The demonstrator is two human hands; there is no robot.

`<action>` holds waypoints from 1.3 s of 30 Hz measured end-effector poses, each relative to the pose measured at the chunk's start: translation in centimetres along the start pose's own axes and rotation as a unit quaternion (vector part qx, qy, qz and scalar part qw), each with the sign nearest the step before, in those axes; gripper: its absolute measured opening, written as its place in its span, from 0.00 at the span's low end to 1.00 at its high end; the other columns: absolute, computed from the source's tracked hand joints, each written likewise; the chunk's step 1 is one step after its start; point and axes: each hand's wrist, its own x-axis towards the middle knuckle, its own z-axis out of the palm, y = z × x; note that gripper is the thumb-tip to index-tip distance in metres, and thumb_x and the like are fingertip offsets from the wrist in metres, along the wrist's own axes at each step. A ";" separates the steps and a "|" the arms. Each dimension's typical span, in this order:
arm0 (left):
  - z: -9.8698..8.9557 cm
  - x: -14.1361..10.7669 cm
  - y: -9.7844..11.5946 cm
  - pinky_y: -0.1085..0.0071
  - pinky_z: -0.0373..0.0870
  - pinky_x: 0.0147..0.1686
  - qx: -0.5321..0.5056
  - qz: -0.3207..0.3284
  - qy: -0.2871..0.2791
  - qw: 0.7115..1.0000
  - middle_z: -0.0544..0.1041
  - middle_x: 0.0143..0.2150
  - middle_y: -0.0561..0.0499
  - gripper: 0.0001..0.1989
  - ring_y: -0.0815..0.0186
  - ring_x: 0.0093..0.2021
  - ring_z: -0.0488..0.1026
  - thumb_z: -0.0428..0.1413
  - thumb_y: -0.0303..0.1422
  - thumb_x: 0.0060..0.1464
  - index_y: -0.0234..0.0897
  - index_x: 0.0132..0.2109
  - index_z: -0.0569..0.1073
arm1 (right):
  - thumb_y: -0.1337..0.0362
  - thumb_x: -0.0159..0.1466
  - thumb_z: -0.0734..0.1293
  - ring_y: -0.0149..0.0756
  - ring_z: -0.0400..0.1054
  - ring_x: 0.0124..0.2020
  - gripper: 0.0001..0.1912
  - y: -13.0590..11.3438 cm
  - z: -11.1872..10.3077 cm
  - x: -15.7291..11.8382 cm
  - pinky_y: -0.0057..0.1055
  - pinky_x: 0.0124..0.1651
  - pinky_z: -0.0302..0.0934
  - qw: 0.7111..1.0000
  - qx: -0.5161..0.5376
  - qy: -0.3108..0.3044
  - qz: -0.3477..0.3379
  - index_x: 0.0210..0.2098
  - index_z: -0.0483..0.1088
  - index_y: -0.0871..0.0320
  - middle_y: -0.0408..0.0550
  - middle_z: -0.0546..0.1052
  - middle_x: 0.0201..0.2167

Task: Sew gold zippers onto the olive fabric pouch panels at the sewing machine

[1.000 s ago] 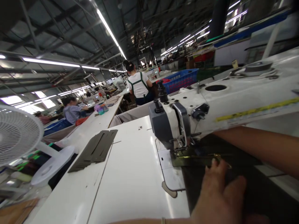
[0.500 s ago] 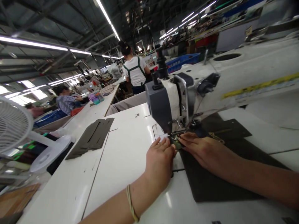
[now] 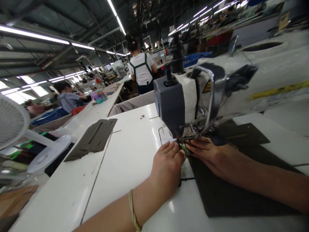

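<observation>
My left hand [image 3: 167,166] rests beside the presser foot of a sewing machine [image 3: 172,103]. Its fingers are bent together, and the thumb and fingertips pinch the edge of a dark olive fabric piece [image 3: 224,193]. From the other side, my right hand [image 3: 214,156] lies on the same fabric with its fingers stretched out flat, their tips under the machine head. The needle and the stitching point are hidden by the machine head and my fingers. A smaller dark piece with a slit [image 3: 248,134] lies behind my right hand.
A stack of slitted dark fabric pieces [image 3: 95,138] lies on the white table [image 3: 127,154] to the left. A white fan [image 3: 12,119] stands at the far left. Ahead, a person in a white shirt [image 3: 143,71] faces away, and another in stripes [image 3: 69,100] sits further left.
The camera view has shifted, so the machine head looks larger and further right. Both hands stay at the machine's foot, and the fabric has hardly moved relative to them.
</observation>
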 end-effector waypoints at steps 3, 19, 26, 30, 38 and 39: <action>0.2 0.2 -0.2 0.61 0.69 0.54 0.005 0.000 -0.002 1.000 0.78 0.43 0.41 0.08 0.60 0.46 0.76 0.49 0.25 0.61 0.31 0.37 0.73 | 0.74 0.63 0.54 0.37 0.73 0.39 0.16 0.5 0.5 -0.6 0.32 0.41 0.70 1.000 -0.008 -0.012 0.007 0.40 0.72 0.59 0.52 0.77 0.39; 1.1 0.8 -1.4 0.62 0.73 0.47 0.005 -0.012 0.027 1.000 0.79 0.35 0.46 0.08 0.62 0.39 0.77 0.53 0.25 0.60 0.33 0.31 0.71 | 0.74 0.65 0.53 0.38 0.73 0.33 0.17 1.0 0.5 0.1 0.32 0.37 0.69 0.999 -0.018 -0.037 0.015 0.33 0.72 0.60 0.51 0.78 0.34; 0.9 1.0 -1.4 0.63 0.73 0.46 0.005 -0.009 0.039 0.999 0.79 0.35 0.45 0.08 0.62 0.37 0.77 0.52 0.26 0.60 0.33 0.32 0.71 | 0.74 0.64 0.54 0.37 0.73 0.35 0.16 1.4 1.0 -0.4 0.31 0.38 0.69 0.999 -0.016 -0.036 0.008 0.36 0.73 0.59 0.50 0.78 0.36; 0.8 1.0 -1.3 0.63 0.74 0.46 0.007 -0.015 0.033 0.999 0.79 0.34 0.45 0.07 0.62 0.36 0.77 0.52 0.26 0.60 0.33 0.33 0.71 | 0.72 0.65 0.54 0.37 0.73 0.33 0.16 1.4 1.1 -0.4 0.32 0.37 0.69 0.999 -0.025 -0.023 0.017 0.34 0.73 0.59 0.51 0.78 0.35; 0.7 0.8 -1.2 0.62 0.73 0.47 -0.005 -0.009 0.036 0.999 0.78 0.35 0.45 0.08 0.61 0.38 0.77 0.50 0.27 0.61 0.34 0.34 0.70 | 0.69 0.67 0.53 0.36 0.73 0.35 0.17 1.0 0.9 -0.6 0.30 0.38 0.68 0.999 -0.003 -0.001 0.040 0.36 0.74 0.59 0.52 0.78 0.37; 0.7 0.7 -1.1 0.62 0.74 0.46 -0.005 -0.010 0.039 0.999 0.78 0.35 0.45 0.08 0.61 0.38 0.77 0.49 0.27 0.61 0.35 0.34 0.70 | 0.69 0.67 0.53 0.36 0.73 0.35 0.17 1.0 0.9 -0.6 0.30 0.38 0.68 0.999 -0.002 0.000 0.044 0.36 0.74 0.59 0.52 0.78 0.37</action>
